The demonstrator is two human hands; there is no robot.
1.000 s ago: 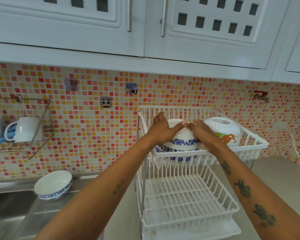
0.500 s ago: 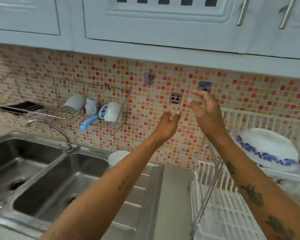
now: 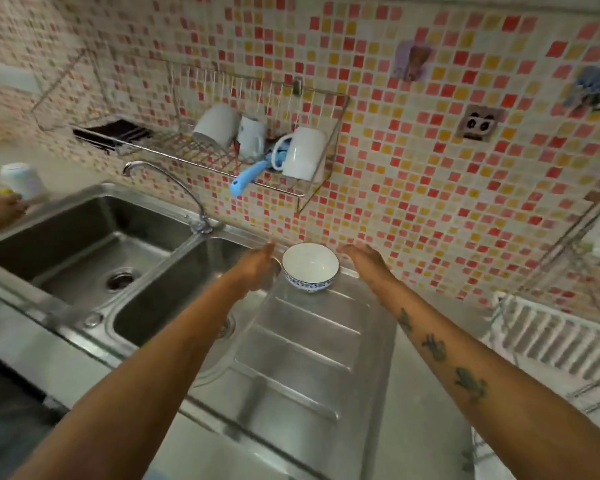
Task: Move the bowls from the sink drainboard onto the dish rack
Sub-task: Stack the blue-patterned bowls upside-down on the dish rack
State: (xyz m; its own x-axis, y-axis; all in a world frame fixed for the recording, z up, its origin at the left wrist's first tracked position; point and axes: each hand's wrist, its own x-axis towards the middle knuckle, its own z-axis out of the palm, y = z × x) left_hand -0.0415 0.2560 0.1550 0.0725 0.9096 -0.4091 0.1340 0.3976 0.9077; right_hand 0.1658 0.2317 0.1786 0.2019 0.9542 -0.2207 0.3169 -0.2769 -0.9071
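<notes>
Reaching toward the far end of the drainboard, the left hand and right hand are flanking one upright bowl — fingers spread, gripping nothing — while the dish rack is waiting at right, its contents barely visible.
</notes>
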